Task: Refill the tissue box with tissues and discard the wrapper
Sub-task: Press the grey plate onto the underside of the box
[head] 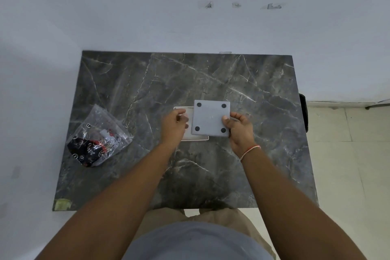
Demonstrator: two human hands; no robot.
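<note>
A white square tissue box (189, 134) lies in the middle of the dark marble table (211, 78). My left hand (174, 125) rests on its left side, fingers curled over it. My right hand (239, 130) grips the right edge of a grey square base panel (210, 118) with round black feet at its corners, held over the right part of the box and shifted off it. A crumpled clear wrapper (99, 139) with black and red print lies on the table to the left, apart from both hands. No tissues show.
The table stands against a white wall at the back and left. A black object (304, 112) sits just beyond the table's right edge, over a pale tiled floor (348, 154). A strip of yellowish tape (62, 204) marks the near left corner.
</note>
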